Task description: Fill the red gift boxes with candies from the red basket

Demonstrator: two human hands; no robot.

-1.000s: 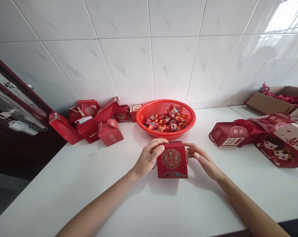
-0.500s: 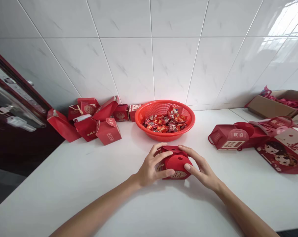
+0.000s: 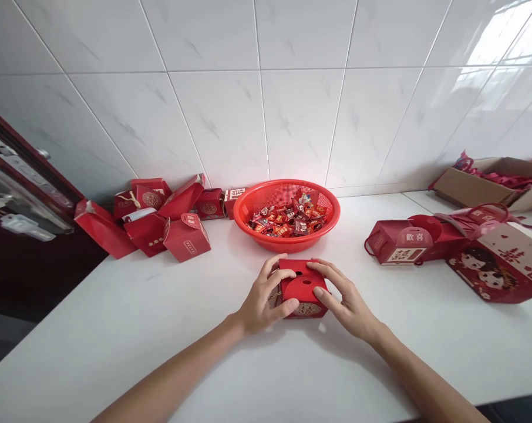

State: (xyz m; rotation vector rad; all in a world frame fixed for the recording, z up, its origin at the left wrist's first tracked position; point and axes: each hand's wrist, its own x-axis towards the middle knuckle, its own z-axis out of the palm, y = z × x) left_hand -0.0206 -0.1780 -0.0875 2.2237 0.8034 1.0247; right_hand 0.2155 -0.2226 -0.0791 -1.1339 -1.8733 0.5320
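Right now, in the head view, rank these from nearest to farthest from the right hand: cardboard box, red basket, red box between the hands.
1. Red box: touching the right hand.
2. Red basket: just behind that box.
3. Cardboard box: far back, right side.

I'm remotely cupping a red gift box (image 3: pixel 302 291) between the left hand (image 3: pixel 262 302) and right hand (image 3: pixel 347 299), and yeah, a red plastic basket (image 3: pixel 283 242) of wrapped candies (image 3: pixel 288 220) is sitting just behind it.
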